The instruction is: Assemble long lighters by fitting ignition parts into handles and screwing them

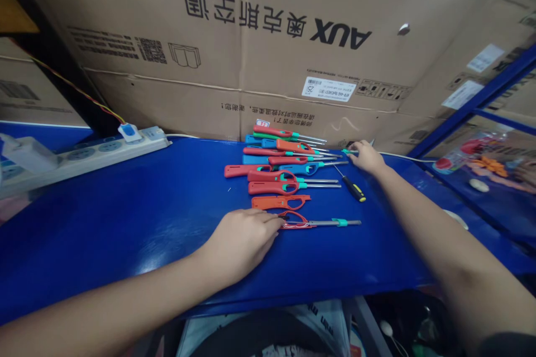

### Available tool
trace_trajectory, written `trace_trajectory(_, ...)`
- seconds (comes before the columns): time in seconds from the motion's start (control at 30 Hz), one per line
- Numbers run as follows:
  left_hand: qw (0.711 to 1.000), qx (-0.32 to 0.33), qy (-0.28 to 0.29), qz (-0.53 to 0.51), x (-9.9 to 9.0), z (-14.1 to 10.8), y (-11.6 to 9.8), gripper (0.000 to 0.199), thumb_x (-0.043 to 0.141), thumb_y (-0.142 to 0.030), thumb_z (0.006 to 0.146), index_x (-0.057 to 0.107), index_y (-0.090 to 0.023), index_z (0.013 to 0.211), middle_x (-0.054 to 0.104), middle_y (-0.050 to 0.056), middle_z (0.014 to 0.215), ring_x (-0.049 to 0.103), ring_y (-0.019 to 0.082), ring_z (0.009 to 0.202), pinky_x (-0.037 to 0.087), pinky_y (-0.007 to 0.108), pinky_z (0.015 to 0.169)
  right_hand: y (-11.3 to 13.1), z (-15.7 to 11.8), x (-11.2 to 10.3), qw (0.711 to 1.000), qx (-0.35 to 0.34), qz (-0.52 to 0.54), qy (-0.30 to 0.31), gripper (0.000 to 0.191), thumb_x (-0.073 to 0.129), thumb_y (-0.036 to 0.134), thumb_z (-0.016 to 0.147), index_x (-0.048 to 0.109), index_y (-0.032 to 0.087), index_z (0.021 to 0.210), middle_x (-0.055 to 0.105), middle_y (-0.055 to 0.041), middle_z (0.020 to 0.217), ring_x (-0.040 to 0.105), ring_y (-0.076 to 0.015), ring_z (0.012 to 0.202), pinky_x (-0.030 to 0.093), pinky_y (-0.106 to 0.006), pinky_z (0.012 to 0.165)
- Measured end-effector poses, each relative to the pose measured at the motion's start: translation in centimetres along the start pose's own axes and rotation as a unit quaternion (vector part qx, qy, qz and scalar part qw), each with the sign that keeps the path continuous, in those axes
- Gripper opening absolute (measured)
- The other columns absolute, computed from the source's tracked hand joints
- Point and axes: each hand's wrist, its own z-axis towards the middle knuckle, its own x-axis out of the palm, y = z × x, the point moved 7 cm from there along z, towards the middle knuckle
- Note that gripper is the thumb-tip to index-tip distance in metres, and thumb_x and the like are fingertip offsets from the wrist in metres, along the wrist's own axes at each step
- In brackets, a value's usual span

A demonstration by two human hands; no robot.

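My left hand [247, 240] is closed over the handle end of an opened red gas lighter [324, 223], lying flat with its metal tube pointing right and a teal collar on the tube. The fingers hide most of its handle. Just above lies a loose orange handle half [268, 202]. At the back right, my right hand [368, 159] is closed around a small item with a green end [349, 152]; a pointed tip shows past the fingers, but its kind is unclear. Near that hand lies a black-and-yellow screwdriver [354, 188].
Several red, blue and orange gas lighters [272, 187] lie in a stack at the centre of the blue table [125, 223]. A white power strip [104, 153] runs along the left back. Large cardboard boxes [268, 56] wall off the rear. A blue metal frame [481, 100] stands right.
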Motion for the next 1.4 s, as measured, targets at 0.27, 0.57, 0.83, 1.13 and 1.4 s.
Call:
trace_trajectory(0.27, 0.999, -0.007, 0.0, -0.032, 0.0, 0.3, 0.0, 0.025, 0.053, -0.019, 0.098, 0.069, -0.018, 0.117, 0.066, 0.011, 0.129, 0.06, 0.028, 0.118, 0.056, 0.047, 0.096, -0.5, 0.6, 0.5, 1.0, 0.01, 0.005, 0.004, 0.026, 0.056, 0.031, 0.091, 0.063, 0.021, 0.114, 0.053, -0.013, 0.125, 0.063, -0.0274, 0.106, 0.05, -0.038, 0.09)
trace_trajectory(0.57, 0.996, -0.024, 0.012, -0.083, 0.5, 0.5, 0.6, 0.022, 0.053, -0.017, 0.098, 0.07, -0.02, 0.112, 0.064, 0.01, 0.127, 0.057, 0.027, 0.115, 0.051, 0.048, 0.095, -0.7, 0.9, 0.8, 0.999, 0.026, 0.033, 0.006, 0.031, 0.058, 0.031, 0.092, 0.063, 0.017, 0.119, 0.051, -0.016, 0.127, 0.062, -0.0288, 0.11, 0.049, -0.039, 0.096)
trace_trajectory(0.83, 0.996, -0.011, -0.008, -0.092, 0.8, 0.5, 0.8, 0.02, 0.054, -0.018, 0.099, 0.07, -0.022, 0.109, 0.065, 0.009, 0.123, 0.056, 0.026, 0.113, 0.047, 0.044, 0.093, 0.5, 0.3, -0.4, 0.995, 0.018, 0.101, 0.001, 0.017, 0.065, 0.021, 0.083, 0.07, 0.015, 0.098, 0.059, -0.0149, 0.115, 0.062, -0.0268, 0.109, 0.047, -0.037, 0.101)
trace_trajectory(1.13, 0.995, -0.012, -0.009, -0.101, 0.8, 0.7, 0.7, 0.017, 0.054, -0.019, 0.099, 0.069, -0.023, 0.104, 0.067, 0.005, 0.118, 0.057, 0.024, 0.11, 0.044, 0.041, 0.091, 5.9, -5.2, -6.4, 0.961, -0.07, 0.259, 0.069, 0.039, 0.066, 0.048, 0.084, 0.066, 0.018, 0.109, 0.072, -0.0052, 0.09, 0.062, -0.0152, 0.069, 0.052, -0.029, 0.067)
trace_trajectory(1.4, 0.993, -0.02, -0.003, -0.112, 0.7, 0.8, 0.8, 0.012, 0.056, -0.023, 0.099, 0.068, -0.022, 0.101, 0.069, 0.003, 0.115, 0.058, 0.022, 0.107, 0.042, 0.04, 0.091, 13.6, -14.2, -5.1, 0.874, -0.304, 0.194, 0.326, 0.026, 0.065, 0.039, 0.087, 0.068, 0.017, 0.101, 0.067, -0.0018, 0.081, 0.058, -0.0137, 0.069, 0.046, -0.026, 0.063)
